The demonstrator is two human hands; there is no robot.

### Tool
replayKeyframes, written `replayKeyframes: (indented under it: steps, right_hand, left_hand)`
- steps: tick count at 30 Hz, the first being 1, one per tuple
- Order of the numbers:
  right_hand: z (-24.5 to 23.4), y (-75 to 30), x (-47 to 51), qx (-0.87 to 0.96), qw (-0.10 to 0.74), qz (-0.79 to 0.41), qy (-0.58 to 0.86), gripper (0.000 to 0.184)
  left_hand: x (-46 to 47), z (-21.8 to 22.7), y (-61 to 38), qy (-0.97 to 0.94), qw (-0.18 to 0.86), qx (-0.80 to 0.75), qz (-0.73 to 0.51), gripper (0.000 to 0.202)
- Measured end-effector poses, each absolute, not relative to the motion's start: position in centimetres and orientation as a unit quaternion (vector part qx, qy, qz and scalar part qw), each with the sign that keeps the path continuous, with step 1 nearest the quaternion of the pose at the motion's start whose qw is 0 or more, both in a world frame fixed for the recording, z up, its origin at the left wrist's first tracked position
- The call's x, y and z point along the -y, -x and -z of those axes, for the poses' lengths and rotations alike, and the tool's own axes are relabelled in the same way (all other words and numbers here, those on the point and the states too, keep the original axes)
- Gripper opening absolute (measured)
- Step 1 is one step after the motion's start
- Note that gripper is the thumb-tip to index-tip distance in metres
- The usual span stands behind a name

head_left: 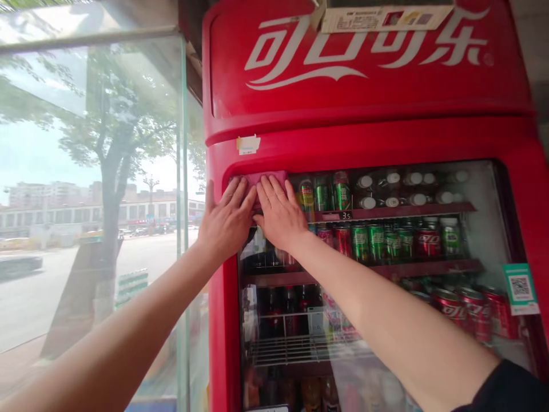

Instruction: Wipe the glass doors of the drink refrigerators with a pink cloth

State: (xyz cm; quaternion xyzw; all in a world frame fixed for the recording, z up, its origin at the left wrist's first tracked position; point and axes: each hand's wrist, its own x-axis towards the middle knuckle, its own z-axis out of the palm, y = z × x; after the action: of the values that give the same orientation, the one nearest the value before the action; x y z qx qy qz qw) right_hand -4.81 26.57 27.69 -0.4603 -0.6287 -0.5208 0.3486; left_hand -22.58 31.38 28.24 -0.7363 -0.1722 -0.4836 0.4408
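Both of my hands press a pink cloth (274,176) against the upper left corner of the glass door (480,229) of a red drinks fridge (364,137). My left hand (227,217) lies flat with its fingers stretched out, the fingertips on the cloth's left part. Close beside it, my right hand (281,212) is also flat, fingers extended over the cloth's right part. Most of the cloth is hidden under the hands. Just above them a small torn sticker (247,145) is stuck to the red frame.
Behind the glass, shelves hold green cans (369,241), red cans (454,309) and white-capped bottles (392,178). A QR code sign (521,289) hangs at the right. A carton (386,18) juts out at the top. To the left stands a glass panel (182,171), with a street beyond.
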Motion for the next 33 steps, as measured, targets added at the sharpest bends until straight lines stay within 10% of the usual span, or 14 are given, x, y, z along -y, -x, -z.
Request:
replayKeyframes:
  steps: [33]
  right_hand:
    - [-28.1,-16.0,-15.9,0.614,0.293,0.566,0.465,0.069]
  left_hand:
    - [-21.9,-28.3,1.6,0.73,0.411,0.216,0.501,0.06]
